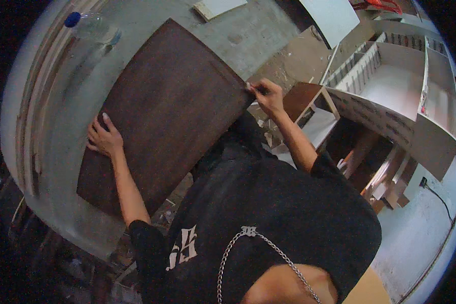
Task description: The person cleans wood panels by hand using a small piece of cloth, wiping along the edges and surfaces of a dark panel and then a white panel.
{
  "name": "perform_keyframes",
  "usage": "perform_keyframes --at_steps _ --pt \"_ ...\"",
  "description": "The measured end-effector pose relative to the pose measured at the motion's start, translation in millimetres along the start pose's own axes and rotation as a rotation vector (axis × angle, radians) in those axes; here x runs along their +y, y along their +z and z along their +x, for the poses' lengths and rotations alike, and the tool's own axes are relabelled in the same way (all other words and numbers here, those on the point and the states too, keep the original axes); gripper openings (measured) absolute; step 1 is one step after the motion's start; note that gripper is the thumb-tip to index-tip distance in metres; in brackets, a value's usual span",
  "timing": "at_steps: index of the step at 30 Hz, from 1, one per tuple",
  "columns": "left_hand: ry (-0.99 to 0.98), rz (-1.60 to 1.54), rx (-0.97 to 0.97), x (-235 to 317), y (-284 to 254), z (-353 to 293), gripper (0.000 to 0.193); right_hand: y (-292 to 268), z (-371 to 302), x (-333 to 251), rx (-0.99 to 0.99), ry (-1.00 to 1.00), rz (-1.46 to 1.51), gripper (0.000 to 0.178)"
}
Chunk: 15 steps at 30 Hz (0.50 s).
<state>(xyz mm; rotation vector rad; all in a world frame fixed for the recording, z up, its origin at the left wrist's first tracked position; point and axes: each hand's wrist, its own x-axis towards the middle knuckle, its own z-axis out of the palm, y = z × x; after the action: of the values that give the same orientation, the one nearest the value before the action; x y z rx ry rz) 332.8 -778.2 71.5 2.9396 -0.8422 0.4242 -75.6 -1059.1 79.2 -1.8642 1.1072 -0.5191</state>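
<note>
Overhanging panel [162, 111] could be tipped

At left, a bottle [91, 29] was left on the table [61, 121], where it could be knocked if the panel were slid. The left hand [105, 137] was spread over the left edge of the dark panel, table-laid but seemingly overhung bodyward; tipping could be caused by pressure there. At its right corner, the right hand [266, 96] was pinched closed, its hold unclear. Beyond, floor space was blocked by a white cabinet [390, 76].

White open cabinet [397, 73], littered brown floor [298, 62]
</note>
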Motion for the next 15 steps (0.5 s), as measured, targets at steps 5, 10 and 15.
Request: perform_keyframes --at_steps 5,10,15 --pt "-0.023 0.063 -0.046 -1 -5 -3 0.051 16 33 -12 -0.046 -0.120 0.029 0.013" --pt "0.083 0.070 -0.088 42 -10 15 0.053 93 181 -24 0.088 -0.368 -0.022 0.018" --pt "-0.232 0.048 0.160 -3 -39 -40 0.060 119 231 -72 -0.006 -0.327 0.045 0.027"
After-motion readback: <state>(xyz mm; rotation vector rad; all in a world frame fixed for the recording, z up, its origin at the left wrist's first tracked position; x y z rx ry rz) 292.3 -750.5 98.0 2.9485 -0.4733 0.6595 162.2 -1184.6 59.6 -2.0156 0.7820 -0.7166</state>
